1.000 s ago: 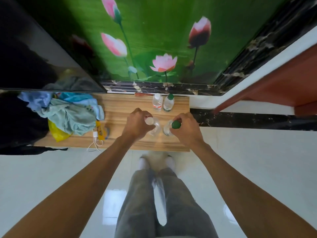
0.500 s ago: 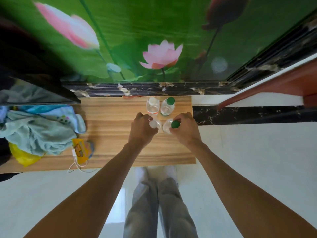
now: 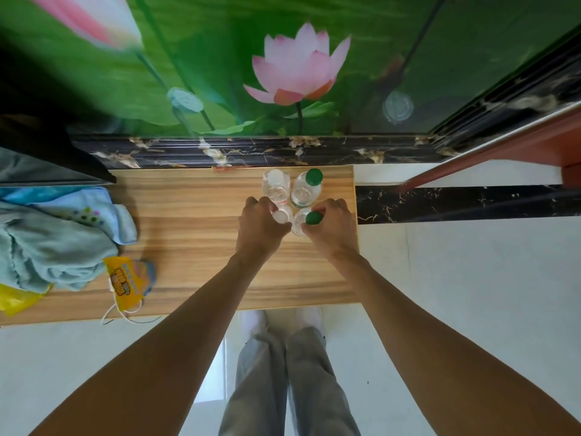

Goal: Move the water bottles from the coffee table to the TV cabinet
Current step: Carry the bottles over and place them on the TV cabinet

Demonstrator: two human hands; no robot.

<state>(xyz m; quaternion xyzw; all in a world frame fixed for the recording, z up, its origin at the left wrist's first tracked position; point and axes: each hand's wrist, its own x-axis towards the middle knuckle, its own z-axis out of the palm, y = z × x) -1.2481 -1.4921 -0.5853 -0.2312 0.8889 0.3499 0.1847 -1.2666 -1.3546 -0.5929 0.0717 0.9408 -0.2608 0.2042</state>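
Two clear water bottles stand at the back right of the wooden TV cabinet (image 3: 195, 215): a white-capped bottle (image 3: 276, 187) and, to its right, a green-capped bottle (image 3: 306, 188). Just in front of them my left hand (image 3: 259, 226) grips a second white-capped bottle (image 3: 282, 216). My right hand (image 3: 330, 229) grips a second green-capped bottle (image 3: 309, 219). Both held bottles are upright, side by side, close to the standing pair; my fingers hide most of their bodies. Whether their bases touch the cabinet top I cannot tell.
A heap of light blue cloths (image 3: 56, 240) lies on the cabinet's left end, with a yellow bag (image 3: 15, 300) and a yellow packet with white cord (image 3: 124, 283). A lotus mural wall (image 3: 295, 73) rises behind. The cabinet's right edge (image 3: 356, 247) drops to white floor.
Both hands carried their bottles farther back over the cabinet, up close to the two standing bottles. My head came nearer, so the cabinet looks larger.
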